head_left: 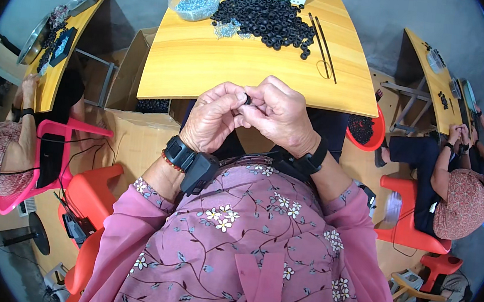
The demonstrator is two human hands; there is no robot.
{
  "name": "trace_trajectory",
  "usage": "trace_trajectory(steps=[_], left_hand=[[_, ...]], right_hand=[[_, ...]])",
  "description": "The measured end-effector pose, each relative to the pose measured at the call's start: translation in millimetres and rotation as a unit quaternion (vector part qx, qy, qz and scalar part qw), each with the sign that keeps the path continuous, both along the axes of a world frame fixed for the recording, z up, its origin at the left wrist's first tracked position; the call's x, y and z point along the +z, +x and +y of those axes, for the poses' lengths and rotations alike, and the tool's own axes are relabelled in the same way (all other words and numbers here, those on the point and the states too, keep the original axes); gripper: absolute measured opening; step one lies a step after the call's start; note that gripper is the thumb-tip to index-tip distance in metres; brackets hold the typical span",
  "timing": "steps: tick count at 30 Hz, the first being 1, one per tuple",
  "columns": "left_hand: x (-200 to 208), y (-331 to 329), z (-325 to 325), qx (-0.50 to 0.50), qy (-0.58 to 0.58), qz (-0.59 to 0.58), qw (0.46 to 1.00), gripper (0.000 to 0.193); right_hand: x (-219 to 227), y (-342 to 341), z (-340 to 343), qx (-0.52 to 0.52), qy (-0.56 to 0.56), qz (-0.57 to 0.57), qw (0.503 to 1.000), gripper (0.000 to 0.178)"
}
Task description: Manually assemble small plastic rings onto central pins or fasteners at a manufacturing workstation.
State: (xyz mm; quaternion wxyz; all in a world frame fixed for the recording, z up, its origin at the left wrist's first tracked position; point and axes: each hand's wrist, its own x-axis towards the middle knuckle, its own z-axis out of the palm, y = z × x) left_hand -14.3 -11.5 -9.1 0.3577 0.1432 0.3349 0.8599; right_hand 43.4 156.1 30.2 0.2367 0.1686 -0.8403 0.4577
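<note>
My left hand and my right hand meet in front of the table's near edge, above my lap. Between their pinched fingertips is a small black ring-like piece, mostly covered by the fingers. Beyond them on the wooden table lies a heap of black ring-shaped pieces. Small clear bluish pieces are scattered at the heap's left side. More of these fill a clear plastic bowl at the far left.
Two thin dark sticks and a thin loop lie on the table's right. A red basin with black pieces stands by the right corner, a cardboard box below the left side. People sit at other tables on both sides.
</note>
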Motion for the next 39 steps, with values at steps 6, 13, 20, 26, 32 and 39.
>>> trace_trajectory(steps=[6,13,20,26,32,39], left_hand=[[-8,5,5,0.055,-0.01,0.02,0.998,0.007],[-2,12,10,0.106,-0.047,0.028,0.993,0.003],[-2,12,10,0.101,-0.06,0.039,0.992,0.006],[4,6,3,0.079,-0.1,0.003,0.992,0.012],[10,11,4,0.07,-0.1,0.04,0.992,0.013],[9,14,9,0.098,-0.106,0.048,0.988,0.013]], right_hand=[[-1,1,0,0.015,0.0,-0.04,0.999,0.018],[9,3,0,0.023,0.108,-0.028,0.994,0.021],[19,-4,6,0.029,0.224,-0.075,0.971,0.023],[13,-4,10,-0.002,0.2,-0.059,0.978,0.022],[3,-1,5,-0.009,0.192,-0.039,0.981,0.022],[11,-7,8,0.004,0.21,-0.081,0.974,0.024]])
